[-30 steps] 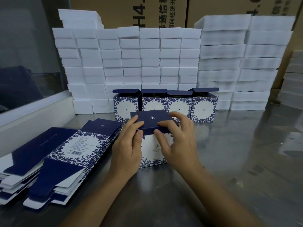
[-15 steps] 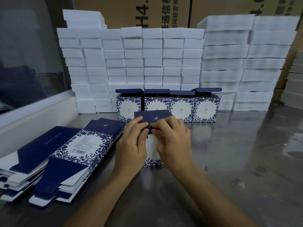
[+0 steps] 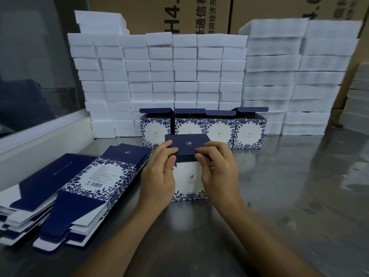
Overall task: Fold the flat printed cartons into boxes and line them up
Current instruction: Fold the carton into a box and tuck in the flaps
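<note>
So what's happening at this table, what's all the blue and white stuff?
A person is folding printed cartons into boxes. Both hands, left hand and right hand, pinch the navy lid flap of a box standing on the metal table. Four finished boxes stand in a row behind it, lids up. Flat cartons wait in stacks to the left, and white foam blocks are piled at the back.

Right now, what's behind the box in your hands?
A row of four folded boxes with lids up stands behind the box, backed by stacked white foam blocks. The box and both hands hide the lower part of the row's middle.
</note>
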`<state>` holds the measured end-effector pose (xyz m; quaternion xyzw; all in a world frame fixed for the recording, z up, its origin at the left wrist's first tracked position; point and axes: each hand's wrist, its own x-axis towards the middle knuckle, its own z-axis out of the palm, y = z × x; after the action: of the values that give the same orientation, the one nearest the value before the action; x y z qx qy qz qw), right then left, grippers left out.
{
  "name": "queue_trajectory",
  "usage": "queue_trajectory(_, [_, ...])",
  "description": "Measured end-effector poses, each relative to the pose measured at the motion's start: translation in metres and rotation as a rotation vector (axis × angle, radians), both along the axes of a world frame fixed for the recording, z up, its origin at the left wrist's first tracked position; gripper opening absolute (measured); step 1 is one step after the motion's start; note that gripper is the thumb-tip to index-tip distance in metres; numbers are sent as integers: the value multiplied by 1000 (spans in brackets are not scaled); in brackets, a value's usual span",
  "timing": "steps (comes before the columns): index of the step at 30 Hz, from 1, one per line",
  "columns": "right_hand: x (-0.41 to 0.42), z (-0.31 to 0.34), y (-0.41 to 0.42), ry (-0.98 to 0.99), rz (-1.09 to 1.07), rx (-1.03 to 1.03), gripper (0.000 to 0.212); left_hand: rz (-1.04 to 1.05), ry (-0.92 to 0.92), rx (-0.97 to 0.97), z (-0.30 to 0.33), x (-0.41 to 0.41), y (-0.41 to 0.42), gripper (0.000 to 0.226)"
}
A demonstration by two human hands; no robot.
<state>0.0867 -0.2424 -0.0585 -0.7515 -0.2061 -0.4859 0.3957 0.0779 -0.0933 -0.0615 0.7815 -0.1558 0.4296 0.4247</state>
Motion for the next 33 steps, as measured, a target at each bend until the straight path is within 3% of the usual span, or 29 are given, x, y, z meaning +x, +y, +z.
queue_trajectory(11, [1,2,-11,125,91,198,8,15,12,-3,0,2,3,31])
queue_trajectory(15, [1,-10,-12,271,140,261,24,42,19,15,-2,2,7,27])
queue_trajectory(17, [0,-13,-10,331,165,233,33,76,8,13,-2,1,8,28])
queue_trajectory(25, [-6,-13,0,148,25,96,32,196,-47,-2,-4,-3,8,31])
queue_trajectory(33, [-14,-10,11,270,67,60,33,178,173,77,-15,-6,-3,62])
